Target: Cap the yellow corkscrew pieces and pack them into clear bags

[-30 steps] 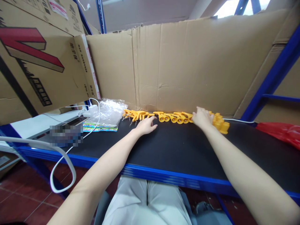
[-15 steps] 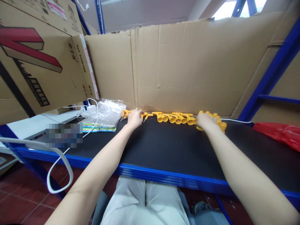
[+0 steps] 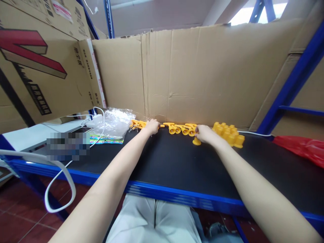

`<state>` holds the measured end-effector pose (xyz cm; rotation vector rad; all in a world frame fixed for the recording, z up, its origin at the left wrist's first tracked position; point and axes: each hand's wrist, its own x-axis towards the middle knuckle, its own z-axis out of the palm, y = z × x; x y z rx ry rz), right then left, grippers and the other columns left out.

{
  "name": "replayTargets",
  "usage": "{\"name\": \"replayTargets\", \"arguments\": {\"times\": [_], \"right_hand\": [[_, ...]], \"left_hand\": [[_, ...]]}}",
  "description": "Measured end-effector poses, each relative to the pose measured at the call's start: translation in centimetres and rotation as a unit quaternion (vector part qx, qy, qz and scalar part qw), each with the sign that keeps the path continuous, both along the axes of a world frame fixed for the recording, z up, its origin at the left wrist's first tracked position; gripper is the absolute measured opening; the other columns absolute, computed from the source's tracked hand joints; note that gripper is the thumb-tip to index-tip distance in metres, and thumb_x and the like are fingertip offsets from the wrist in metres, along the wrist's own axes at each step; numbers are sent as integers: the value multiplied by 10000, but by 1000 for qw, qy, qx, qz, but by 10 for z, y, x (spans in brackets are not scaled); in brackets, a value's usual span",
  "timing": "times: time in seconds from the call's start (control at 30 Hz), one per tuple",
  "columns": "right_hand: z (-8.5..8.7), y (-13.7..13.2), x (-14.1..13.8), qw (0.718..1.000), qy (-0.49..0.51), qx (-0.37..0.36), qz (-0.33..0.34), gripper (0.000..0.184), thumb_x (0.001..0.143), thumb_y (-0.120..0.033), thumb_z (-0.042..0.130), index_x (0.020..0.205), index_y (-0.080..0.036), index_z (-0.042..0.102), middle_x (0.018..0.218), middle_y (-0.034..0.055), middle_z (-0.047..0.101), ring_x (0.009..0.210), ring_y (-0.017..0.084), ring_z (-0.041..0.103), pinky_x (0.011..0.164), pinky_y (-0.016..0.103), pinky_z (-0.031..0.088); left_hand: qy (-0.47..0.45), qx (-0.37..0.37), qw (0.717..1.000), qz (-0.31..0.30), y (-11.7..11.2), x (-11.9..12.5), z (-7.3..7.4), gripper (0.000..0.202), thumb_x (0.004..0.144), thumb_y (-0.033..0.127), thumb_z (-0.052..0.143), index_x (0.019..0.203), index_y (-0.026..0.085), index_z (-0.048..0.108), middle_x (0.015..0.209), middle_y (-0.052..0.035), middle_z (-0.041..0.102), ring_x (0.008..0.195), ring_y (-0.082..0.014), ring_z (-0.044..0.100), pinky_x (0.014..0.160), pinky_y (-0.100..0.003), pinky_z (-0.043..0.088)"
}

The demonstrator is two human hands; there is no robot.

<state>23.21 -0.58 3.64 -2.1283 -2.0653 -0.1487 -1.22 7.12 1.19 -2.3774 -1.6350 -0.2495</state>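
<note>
A row of yellow plastic toy pieces lies along the foot of the cardboard wall on the black table top. My left hand rests with curled fingers on the pieces at the row's left end, where small chains show. My right hand is closed on one yellow piece whose round base stands on the table. To the right of that hand a cluster of yellow cup-shaped parts stands upright.
A cardboard wall closes the back. Clear plastic bags on colourful sheets lie at the left, with a white charger and cable. A red plastic bag lies at the right, beside a blue rack post.
My right hand went to the cluster of cup-shaped parts, then came back left with one yellow piece. My left hand moved from the bare table up onto the row's left end.
</note>
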Motion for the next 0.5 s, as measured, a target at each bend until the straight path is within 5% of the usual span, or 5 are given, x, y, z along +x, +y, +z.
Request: {"name": "replayTargets", "arguments": {"times": [0.5], "right_hand": [[-8, 5, 0, 999, 34, 14, 40, 188, 759, -211, 537, 913, -139, 618, 935, 101, 644, 858, 201, 600, 669, 244, 419]], "left_hand": [[101, -57, 993, 11, 22, 14, -2, 293, 770, 104, 471, 971, 249, 627, 1142, -87, 541, 1101, -248, 413, 957, -546, 199]]}}
